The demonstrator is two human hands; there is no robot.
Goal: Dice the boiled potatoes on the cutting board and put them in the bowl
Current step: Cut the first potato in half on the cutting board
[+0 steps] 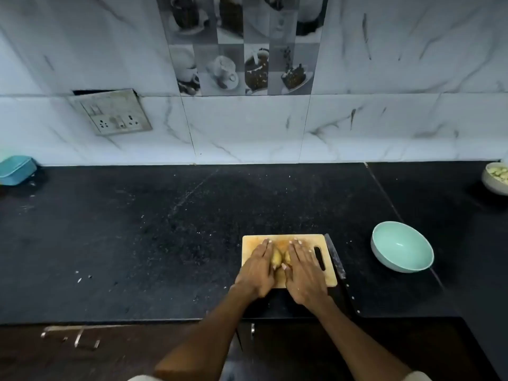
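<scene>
from the head camera i saw my left hand [257, 266] and right hand [303, 270] lying flat, fingers straight, flanking the potatoes [278, 258] on the cutting board [305, 239]. knife [336, 261] lay just beside it, mint bowl [402, 250] farther right.

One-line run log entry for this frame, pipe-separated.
phase: gathering | left hand + right hand: flat, flanking potato pieces on cutting board | knife: idle beside board | mint bowl: empty
</scene>
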